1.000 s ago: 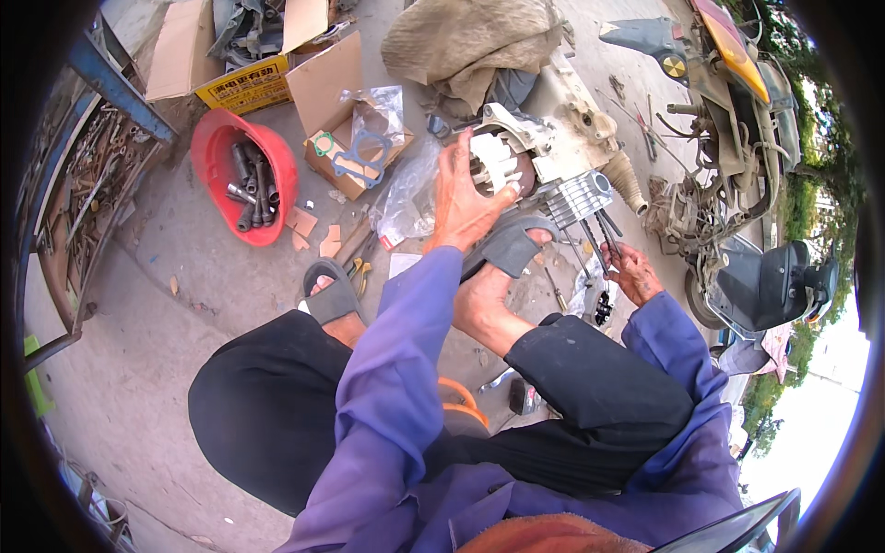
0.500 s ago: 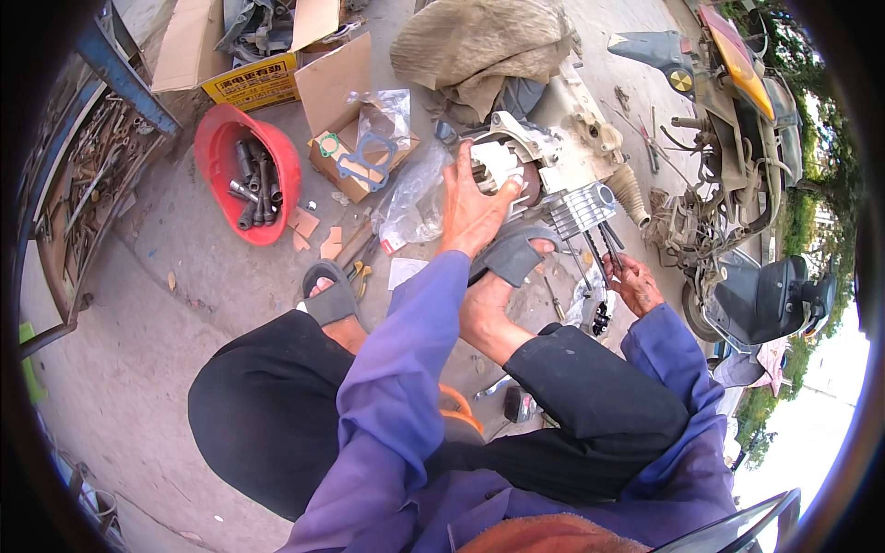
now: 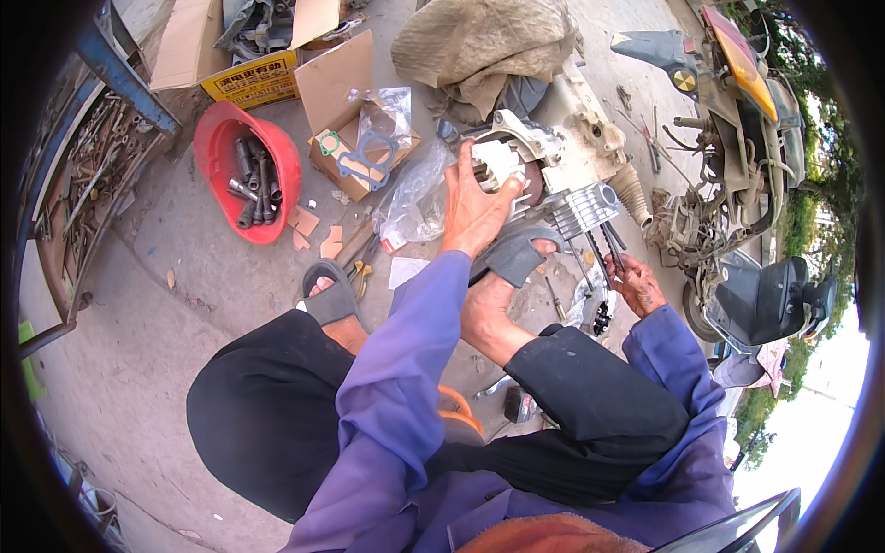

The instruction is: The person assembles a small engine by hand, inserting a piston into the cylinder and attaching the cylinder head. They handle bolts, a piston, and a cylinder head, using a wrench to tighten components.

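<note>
A scooter engine point(image 3: 544, 152) lies on the ground in front of me, its finned cylinder point(image 3: 583, 210) pointing back toward me. My left hand point(image 3: 475, 217) grips the pale bladed cooling fan point(image 3: 498, 164) on the engine's left side, thumb and fingers spread around its rim. From the cylinder's near end a dark timing chain point(image 3: 610, 241) and thin metal studs stick out. My right hand point(image 3: 636, 284) pinches the end of that chain between thumb and fingers; the fingertips are partly hidden. My sandalled foot point(image 3: 507, 263) rests against the engine's near side.
A red helmet-like bowl point(image 3: 207, 175) holds sockets. Beside it stand an opened carton point(image 3: 336, 83) with gaskets and a clear plastic bag point(image 3: 415, 207). A screwdriver point(image 3: 555, 300) and pliers point(image 3: 363, 279) lie near my feet. A partly dismantled scooter point(image 3: 737, 212) stands at right.
Almost nothing differs. Both hands keep their places on the fan and the chain; the view has shifted very slightly.
</note>
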`<state>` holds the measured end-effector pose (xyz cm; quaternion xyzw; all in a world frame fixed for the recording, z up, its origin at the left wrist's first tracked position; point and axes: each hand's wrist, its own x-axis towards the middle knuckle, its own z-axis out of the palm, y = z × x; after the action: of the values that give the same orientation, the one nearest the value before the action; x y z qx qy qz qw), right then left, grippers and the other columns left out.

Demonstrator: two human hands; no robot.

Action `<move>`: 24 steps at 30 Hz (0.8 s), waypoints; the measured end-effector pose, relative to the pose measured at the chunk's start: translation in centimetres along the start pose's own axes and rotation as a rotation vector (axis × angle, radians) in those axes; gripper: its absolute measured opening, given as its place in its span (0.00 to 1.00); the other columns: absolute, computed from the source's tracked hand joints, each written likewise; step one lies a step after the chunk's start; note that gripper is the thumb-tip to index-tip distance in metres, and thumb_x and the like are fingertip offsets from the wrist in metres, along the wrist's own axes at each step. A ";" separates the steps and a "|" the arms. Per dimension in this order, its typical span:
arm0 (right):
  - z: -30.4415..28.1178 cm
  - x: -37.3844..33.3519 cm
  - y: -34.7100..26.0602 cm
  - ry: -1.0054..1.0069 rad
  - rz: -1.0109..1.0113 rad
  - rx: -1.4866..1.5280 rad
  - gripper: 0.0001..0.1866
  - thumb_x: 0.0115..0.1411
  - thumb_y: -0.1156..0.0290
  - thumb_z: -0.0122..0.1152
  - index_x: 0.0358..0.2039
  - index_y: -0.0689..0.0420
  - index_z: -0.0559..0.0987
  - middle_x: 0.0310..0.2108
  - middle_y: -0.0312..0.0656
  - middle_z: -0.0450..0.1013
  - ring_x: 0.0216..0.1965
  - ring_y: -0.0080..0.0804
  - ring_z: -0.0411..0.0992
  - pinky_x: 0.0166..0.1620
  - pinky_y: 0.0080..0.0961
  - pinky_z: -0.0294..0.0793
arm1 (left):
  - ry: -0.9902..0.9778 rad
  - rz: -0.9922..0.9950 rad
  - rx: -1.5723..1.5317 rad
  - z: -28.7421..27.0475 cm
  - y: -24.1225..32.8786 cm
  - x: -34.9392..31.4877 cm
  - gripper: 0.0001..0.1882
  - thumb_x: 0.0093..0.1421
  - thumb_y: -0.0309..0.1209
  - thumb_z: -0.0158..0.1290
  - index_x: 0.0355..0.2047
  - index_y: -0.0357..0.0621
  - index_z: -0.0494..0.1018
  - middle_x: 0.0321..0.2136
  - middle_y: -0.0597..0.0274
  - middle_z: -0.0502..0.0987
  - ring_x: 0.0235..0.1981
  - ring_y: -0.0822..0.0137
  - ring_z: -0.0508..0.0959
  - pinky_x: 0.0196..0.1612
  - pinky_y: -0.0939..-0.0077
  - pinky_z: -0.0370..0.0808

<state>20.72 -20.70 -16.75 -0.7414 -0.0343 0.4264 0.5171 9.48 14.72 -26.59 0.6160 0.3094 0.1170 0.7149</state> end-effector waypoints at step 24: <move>-0.4 0.0 0.7 0.050 0.032 -0.038 0.44 0.51 0.39 0.74 0.55 0.62 0.73 0.47 0.33 0.72 0.47 0.22 0.69 0.49 0.30 0.71 | 0.011 0.314 0.077 -0.3 -1.3 0.1 0.54 0.46 0.39 0.67 0.71 0.47 0.50 0.60 0.43 0.60 0.63 0.45 0.64 0.65 0.55 0.65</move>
<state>20.66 -21.31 -17.26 -0.7618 -0.0175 0.4155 0.4967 9.14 14.74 -27.91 0.6831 0.2176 0.2185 0.6620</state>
